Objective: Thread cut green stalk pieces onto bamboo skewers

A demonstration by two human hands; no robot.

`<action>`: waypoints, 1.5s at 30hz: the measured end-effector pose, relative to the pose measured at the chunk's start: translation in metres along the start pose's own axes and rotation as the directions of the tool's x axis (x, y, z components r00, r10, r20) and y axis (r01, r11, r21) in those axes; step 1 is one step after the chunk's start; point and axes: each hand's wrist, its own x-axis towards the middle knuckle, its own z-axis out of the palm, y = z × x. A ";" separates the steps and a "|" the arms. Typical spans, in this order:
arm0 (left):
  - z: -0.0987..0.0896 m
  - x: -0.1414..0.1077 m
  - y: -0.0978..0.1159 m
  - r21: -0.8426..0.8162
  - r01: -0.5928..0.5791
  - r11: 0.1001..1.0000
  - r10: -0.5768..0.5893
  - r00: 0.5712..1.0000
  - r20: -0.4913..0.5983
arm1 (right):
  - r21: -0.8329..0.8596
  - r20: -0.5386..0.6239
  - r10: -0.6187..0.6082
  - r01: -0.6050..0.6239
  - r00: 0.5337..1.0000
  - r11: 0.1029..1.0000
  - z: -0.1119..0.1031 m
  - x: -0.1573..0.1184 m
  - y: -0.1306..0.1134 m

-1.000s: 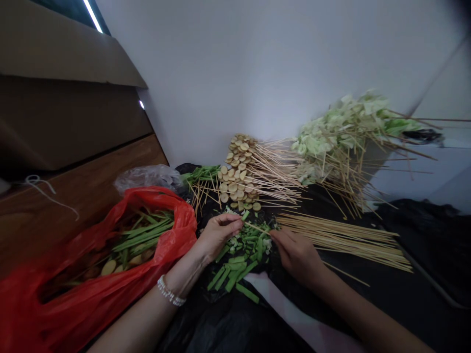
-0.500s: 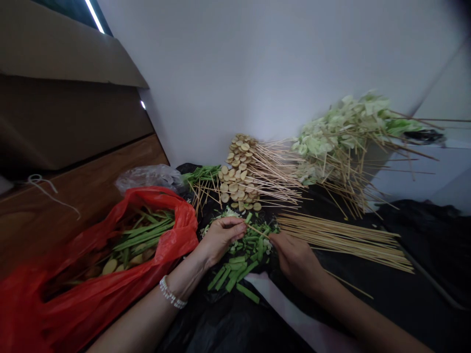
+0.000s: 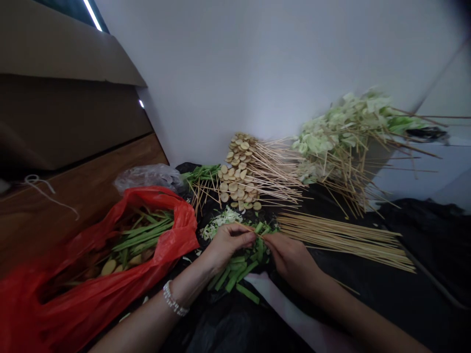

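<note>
My left hand point(image 3: 230, 243), with a beaded bracelet above the wrist, pinches a green vegetable piece point(image 3: 259, 227) between thumb and fingers. Close beside it, my right hand point(image 3: 290, 255) is closed on a thin wooden skewer point(image 3: 260, 236); only a short part of the skewer shows between the hands. Cut green pieces point(image 3: 235, 274) lie below and between my hands on black plastic. Chopped pale bits point(image 3: 224, 219) are just beyond my left hand. Bare skewers point(image 3: 349, 240) lie in a row to the right of my right hand.
An open red bag point(image 3: 187, 215) with long green vegetables and pale slices stands at the left. Skewered round slices point(image 3: 239, 171) are piled by the wall, skewered leafy vegetables point(image 3: 342, 122) at the right. Behind the bag lies clear plastic point(image 3: 149, 177); a cardboard box point(image 3: 69, 117) is upper left.
My hands have come closer together, my left one moving right and slightly down. Less of the skewer shows between them, and more of the pale bits is uncovered.
</note>
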 end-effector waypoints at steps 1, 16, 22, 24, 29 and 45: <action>0.001 0.000 0.000 0.002 -0.008 1.000 0.008 1.000 -0.001 | -0.008 -0.004 -0.003 0.003 1.000 1.000 0.001 0.000 0.000; -0.039 0.018 0.035 0.371 -0.287 0.883 0.356 0.926 -0.130 | -0.174 -0.128 0.041 -0.063 0.991 0.983 -0.006 -0.003 0.022; -0.058 0.024 0.033 0.773 -0.317 0.549 0.492 0.870 0.008 | -0.209 -0.110 0.033 -0.056 0.993 0.976 -0.007 -0.003 0.023; -0.059 0.023 0.030 0.864 -0.328 0.382 0.497 0.861 0.107 | -0.214 -0.092 0.037 -0.056 0.995 0.975 -0.006 -0.004 0.023; -0.060 0.021 0.030 0.921 -0.331 0.208 0.372 0.897 0.238 | -0.210 -0.087 0.033 -0.050 0.996 0.976 -0.004 -0.005 0.024; -0.080 0.005 0.051 0.971 -0.214 -0.103 0.052 0.974 0.220 | -0.209 -0.047 0.041 -0.050 0.998 0.977 -0.002 -0.004 0.024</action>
